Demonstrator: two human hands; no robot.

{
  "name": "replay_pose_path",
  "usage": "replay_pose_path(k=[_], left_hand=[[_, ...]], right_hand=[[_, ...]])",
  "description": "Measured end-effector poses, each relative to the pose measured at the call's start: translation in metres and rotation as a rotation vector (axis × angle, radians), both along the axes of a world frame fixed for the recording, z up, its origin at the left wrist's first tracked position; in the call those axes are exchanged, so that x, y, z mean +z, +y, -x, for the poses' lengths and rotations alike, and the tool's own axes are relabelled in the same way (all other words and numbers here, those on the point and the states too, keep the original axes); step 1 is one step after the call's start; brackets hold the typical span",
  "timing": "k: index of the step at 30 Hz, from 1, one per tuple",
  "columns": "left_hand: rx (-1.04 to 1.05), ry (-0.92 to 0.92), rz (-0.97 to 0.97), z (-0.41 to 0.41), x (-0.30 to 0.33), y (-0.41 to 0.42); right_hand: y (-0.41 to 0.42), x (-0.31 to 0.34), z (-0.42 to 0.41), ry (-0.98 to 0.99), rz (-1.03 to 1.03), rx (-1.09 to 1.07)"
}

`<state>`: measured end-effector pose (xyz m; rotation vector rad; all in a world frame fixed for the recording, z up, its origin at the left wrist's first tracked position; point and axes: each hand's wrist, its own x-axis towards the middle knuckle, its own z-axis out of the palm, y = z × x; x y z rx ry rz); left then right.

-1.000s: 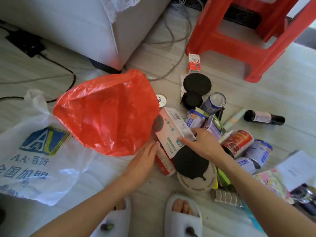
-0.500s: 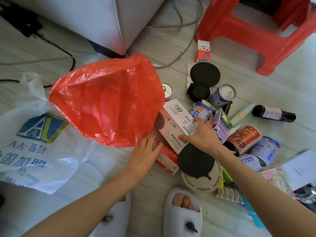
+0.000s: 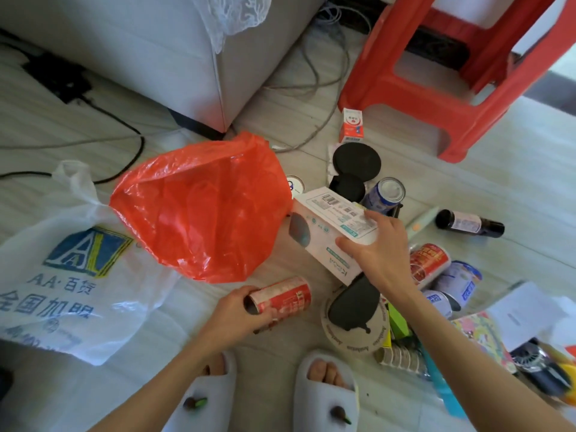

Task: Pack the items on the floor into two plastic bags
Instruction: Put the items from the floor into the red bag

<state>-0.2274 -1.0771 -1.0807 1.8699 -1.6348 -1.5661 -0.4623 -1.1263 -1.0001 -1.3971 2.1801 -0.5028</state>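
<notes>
Left hand curls around a red can; right hand pinches a white box. Both likely go next into the red bag, whose mouth needs opening.

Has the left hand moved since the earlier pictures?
Yes. The left hand has drawn back from the red bag toward the slippers and now grips a red can.
</notes>
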Motion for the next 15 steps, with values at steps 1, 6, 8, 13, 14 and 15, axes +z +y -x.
replay_pose_path(k=[1, 6, 8, 13, 14, 15], left_hand=[[0.064, 0.028, -0.024, -0.009, 0.008, 0.001], [0.281, 0.093, 0.025, -0.058, 0.049, 0.003], [0.413, 0.113, 0.054, -0.07, 0.062, 0.002], [0.806, 0.181, 0.029, -0.083, 0.06, -0.011], [0.854, 0.2, 0.01, -0.084, 0.056, -0.017], [0.903, 0.227, -0.019, -0.084, 0.052, -0.022]], right_hand=[[0.002, 0.007, 0.004, -0.004, 0.029, 0.009], [0.008, 0.045, 0.015, -0.13, -0.025, 0.064], [0.011, 0.055, 0.006, -0.193, -0.082, 0.114], [0.006, 0.057, -0.046, -0.544, -0.17, 0.005], [0.001, 0.054, -0.058, -0.638, -0.192, -0.045], [-0.003, 0.051, -0.072, -0.729, -0.235, -0.104]])
